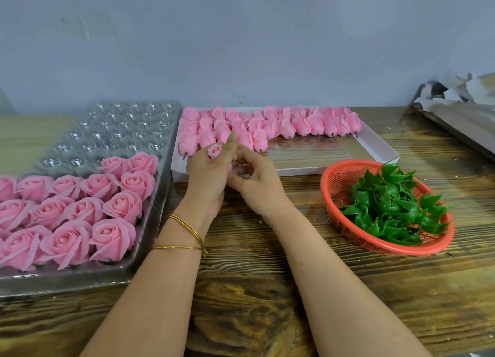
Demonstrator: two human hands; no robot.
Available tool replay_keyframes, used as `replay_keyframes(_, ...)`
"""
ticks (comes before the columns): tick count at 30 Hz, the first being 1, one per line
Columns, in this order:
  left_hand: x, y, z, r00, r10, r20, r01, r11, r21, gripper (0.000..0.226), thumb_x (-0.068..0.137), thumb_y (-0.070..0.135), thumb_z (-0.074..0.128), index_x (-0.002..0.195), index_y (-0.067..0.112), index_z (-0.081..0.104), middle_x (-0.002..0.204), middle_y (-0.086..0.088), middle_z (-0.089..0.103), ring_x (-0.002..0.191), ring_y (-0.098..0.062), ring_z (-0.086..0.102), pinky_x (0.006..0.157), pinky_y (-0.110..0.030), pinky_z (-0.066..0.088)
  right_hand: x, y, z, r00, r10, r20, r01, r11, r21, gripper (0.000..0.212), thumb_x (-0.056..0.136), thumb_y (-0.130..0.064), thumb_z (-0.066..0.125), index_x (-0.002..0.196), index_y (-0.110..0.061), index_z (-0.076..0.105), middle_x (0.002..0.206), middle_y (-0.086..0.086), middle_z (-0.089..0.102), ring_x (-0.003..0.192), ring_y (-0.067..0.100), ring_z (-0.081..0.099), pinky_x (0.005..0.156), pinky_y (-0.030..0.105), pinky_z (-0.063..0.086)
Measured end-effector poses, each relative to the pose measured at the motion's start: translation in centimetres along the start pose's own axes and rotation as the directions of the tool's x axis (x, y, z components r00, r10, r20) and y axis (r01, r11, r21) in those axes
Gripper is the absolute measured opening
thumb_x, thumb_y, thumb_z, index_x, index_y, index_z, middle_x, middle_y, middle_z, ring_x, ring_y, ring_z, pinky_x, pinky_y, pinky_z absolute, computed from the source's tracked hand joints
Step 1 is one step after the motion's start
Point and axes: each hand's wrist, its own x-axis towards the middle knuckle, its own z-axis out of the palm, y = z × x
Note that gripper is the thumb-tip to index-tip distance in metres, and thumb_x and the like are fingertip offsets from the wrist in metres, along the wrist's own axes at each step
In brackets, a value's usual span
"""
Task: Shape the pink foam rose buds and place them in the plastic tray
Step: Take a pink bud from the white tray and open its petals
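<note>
My left hand [207,172] grips a small pink foam rose bud [215,151] upright, its tight centre showing above the curled fingers. My right hand [255,178] meets it from the right, fingers curled and pinching the bud's lower petals. Just behind the hands, a white shallow box [375,145] holds several closed pink buds [270,125] lying in rows. To the left, the clear plastic tray [128,126] has several opened pink roses [80,209] in its near cells; its far cells stand bare.
A red mesh basket [340,174] of green plastic calyxes [393,206] sits at the right on the wooden table [267,289]. Crumpled grey paper and cardboard [460,105] lie at the far right. A grey wall rises behind everything.
</note>
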Motion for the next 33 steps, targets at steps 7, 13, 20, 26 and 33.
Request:
replay_keyframes(7,-0.1,0.2,0.0,0.999,0.010,-0.031,-0.009,0.999,0.041,0.035,0.090,0.030,0.064,0.072,0.001,0.064,0.090,-0.023,0.061,0.090,-0.029,0.063,0.077,-0.040,0.058,-0.1,-0.4,0.1,0.999,0.000,0.039,0.002,0.999,-0.045,0.017,0.088,0.010,0.059,0.100,0.001,0.066,0.095,0.002,0.059,0.075,0.008,0.053,0.073,0.021,0.044)
replay_keyframes(13,0.3,-0.6,0.2,0.998,-0.024,-0.062,0.024,1.000,-0.001,0.050,0.091,0.038,0.063,0.045,0.023,0.053,0.062,-0.003,0.060,0.071,-0.020,0.064,0.058,-0.028,0.053,-0.1,-0.2,0.2,0.998,0.044,-0.040,-0.046,0.998,-0.052,0.029,0.077,0.012,0.067,0.104,0.004,0.062,0.098,0.007,0.064,0.072,0.011,0.052,0.068,0.019,0.046)
replay_keyframes(20,0.2,-0.7,0.1,1.000,-0.003,-0.015,0.003,1.000,0.018,0.027,0.090,0.031,0.064,0.073,0.011,0.067,0.067,-0.003,0.065,0.071,-0.016,0.066,0.058,-0.024,0.054,-0.1,0.2,0.1,0.998,0.048,-0.038,-0.050,0.997,-0.056,0.029,0.080,0.010,0.067,0.103,-0.008,0.062,0.083,-0.004,0.059,0.065,-0.004,0.052,0.067,0.011,0.043)
replay_keyframes(26,0.2,-0.3,-0.1,1.000,0.000,-0.021,0.002,0.996,0.087,0.024,0.089,0.024,0.066,0.090,0.000,0.070,0.084,-0.012,0.069,0.086,-0.023,0.067,0.068,-0.027,0.056,-0.1,-0.1,0.1,1.000,0.019,0.002,-0.019,0.997,-0.071,0.028,0.083,0.014,0.062,0.098,-0.010,0.064,0.086,-0.007,0.061,0.069,-0.010,0.058,0.067,0.008,0.043)
replay_keyframes(33,-0.2,-0.1,0.3,0.994,0.082,-0.072,-0.069,0.984,0.165,0.042,0.092,0.025,0.062,0.089,-0.017,0.059,0.084,-0.030,0.061,0.082,-0.039,0.062,0.079,-0.052,0.055,-0.1,-0.9,0.1,0.987,0.136,-0.082,-0.132,0.990,0.050,0.025,0.069,-0.004,0.063,0.093,-0.008,0.068,0.072,-0.009,0.065,0.065,-0.004,0.058,0.068,0.014,0.047)
